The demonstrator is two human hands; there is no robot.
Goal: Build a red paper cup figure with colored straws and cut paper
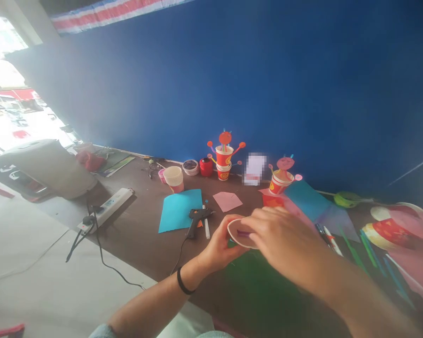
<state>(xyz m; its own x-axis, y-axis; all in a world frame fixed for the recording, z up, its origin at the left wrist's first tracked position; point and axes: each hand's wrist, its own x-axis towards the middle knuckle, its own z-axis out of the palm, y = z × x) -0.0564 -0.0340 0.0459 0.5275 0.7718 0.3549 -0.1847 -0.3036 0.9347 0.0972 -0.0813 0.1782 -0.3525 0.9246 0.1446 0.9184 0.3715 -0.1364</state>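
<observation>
My left hand (222, 246) is wrapped round a paper cup (235, 231), tilted so that its open mouth faces me. Bent over the cup's far rim, my right hand (278, 232) reaches its fingers inside. A thin purple strip (244, 234) lies across the inside of the cup, at the right fingertips. The fingers look pinched on it, though its far end is hidden. To the left of the hands, a black hot glue gun (196, 219) rests partly on a blue paper sheet (174, 211), beside a white stick (207, 225).
Behind the hands stand decorated red cups with paper figures (223, 156) (281, 180). A cup stack (174, 177) is at the back left, a pink paper piece (227, 201) in the middle. Pens (333, 240) and coloured sticks lie right. A power strip (107, 209) trails cords at the left edge.
</observation>
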